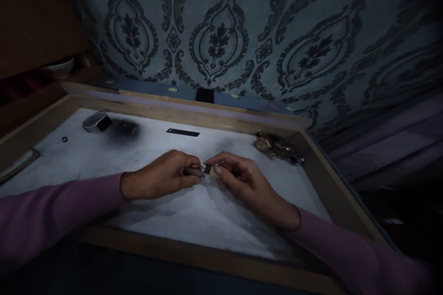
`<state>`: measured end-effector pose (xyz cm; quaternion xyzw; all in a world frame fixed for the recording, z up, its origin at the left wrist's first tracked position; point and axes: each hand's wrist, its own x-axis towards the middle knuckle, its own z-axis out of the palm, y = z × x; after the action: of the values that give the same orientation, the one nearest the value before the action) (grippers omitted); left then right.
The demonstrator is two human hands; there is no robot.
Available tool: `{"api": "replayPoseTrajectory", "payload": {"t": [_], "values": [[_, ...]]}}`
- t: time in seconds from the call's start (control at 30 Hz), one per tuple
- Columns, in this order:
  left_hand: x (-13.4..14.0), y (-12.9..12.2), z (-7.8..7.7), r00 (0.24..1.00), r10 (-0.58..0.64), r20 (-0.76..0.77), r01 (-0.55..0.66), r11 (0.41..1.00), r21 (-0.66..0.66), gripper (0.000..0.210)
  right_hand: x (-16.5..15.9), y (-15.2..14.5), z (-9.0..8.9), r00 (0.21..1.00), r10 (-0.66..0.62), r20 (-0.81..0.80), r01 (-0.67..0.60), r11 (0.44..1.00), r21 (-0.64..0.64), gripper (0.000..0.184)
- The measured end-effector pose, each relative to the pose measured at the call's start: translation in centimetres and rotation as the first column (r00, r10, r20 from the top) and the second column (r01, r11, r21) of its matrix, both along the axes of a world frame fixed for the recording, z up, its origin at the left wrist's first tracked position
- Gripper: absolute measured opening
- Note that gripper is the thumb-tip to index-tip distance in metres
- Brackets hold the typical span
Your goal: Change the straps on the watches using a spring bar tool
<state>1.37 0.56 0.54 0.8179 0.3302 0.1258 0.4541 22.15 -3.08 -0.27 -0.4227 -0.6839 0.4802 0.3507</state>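
Observation:
My left hand [162, 175] is closed around what looks like a small watch [193, 171] with a shiny metal rim, its far edge turned toward the right hand. Close to that edge, my right hand [245, 179] pinches a small flat blade-like piece [209, 169], dark at the tip and paler near the thumb. The tip and the watch's rim almost meet; whether they touch, I cannot tell. Behind both hands a black snap-off blade [182, 132] lies flat on the white surface. Dim light hides the finer details of both held things.
A wooden frame [173, 244] with raised edges surrounds the white surface [166, 214]. Several watches [268, 144] are heaped in its far right corner. A silver watch [97, 122] lies at the far left, beside a small dark curved piece [64, 139]. Patterned wallpaper [218, 41] rises behind.

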Motion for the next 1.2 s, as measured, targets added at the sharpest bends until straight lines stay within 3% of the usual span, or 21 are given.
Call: {"api": "replayPoseTrajectory", "payload": {"t": [0.47,0.73,0.97,1.2], "values": [[0.07,-0.09,0.44,0.999,0.007,-0.034,-0.008,1.000,-0.019,0.011,0.05,-0.07,-0.07,1.000,0.017,0.022,-0.017,0.999,0.034,0.019],[0.01,0.03,0.16,1.000,0.006,-0.008,-0.006,0.999,-0.052,0.013,-0.09,-0.29,0.14,0.996,0.029,0.082,-0.038,0.993,0.116,0.019],[0.08,-0.01,0.01,0.998,0.032,0.058,-0.018,0.974,-0.228,0.012,-0.05,-0.43,-0.07,0.990,0.036,0.136,-0.061,0.982,0.181,0.021],[0.17,0.00,0.11,0.995,0.048,0.082,-0.019,0.948,-0.317,0.014,-0.04,-0.51,-0.28,0.984,0.013,0.180,-0.055,0.971,0.231,0.020]]}}
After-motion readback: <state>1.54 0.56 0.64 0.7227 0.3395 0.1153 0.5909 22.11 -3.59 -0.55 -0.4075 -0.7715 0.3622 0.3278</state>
